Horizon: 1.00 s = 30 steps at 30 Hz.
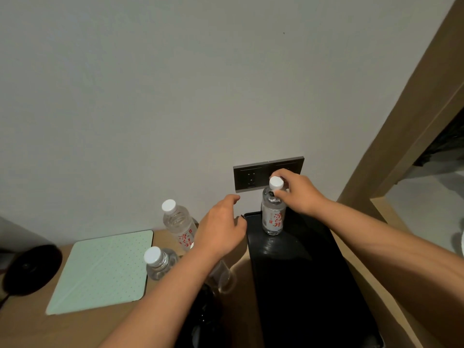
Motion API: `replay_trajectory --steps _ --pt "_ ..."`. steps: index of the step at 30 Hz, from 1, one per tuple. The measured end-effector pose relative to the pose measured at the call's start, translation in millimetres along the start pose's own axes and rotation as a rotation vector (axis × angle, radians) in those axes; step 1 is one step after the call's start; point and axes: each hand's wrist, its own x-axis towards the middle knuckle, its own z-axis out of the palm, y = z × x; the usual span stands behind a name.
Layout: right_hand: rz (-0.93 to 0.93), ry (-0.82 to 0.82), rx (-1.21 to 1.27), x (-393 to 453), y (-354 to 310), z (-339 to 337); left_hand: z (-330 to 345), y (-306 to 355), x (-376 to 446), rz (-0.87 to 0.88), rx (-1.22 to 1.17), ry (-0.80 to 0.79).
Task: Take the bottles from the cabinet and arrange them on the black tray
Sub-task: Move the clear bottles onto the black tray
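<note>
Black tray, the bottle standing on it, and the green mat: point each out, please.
black tray (pixel 301 285), head view, bare middle of its surface.
bottle on the tray (pixel 273 219), head view, its label.
green mat (pixel 105 270), head view, its centre.

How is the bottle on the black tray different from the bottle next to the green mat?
The bottle on the tray stands on the black tray; the bottle by the mat stands on the wooden desk. The right hand pinches the tray bottle's neck; nothing touches the mat bottle. The tray bottle's red-lettered label shows; the mat bottle's doesn't. Both are clear, upright, white-capped.
</note>
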Motion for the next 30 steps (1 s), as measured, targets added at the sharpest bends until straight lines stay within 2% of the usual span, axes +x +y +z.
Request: replay_trajectory --steps 22,30 --pt "0.015 0.044 0.019 -9.1 -8.7 13.4 -0.4 -7.6 -4.6 -0.067 -0.174 0.124" --pt "0.069 0.025 -0.025 -8.7 -19.7 12.3 -16.0 -8.3 -2.4 -0.133 -0.361 0.154"
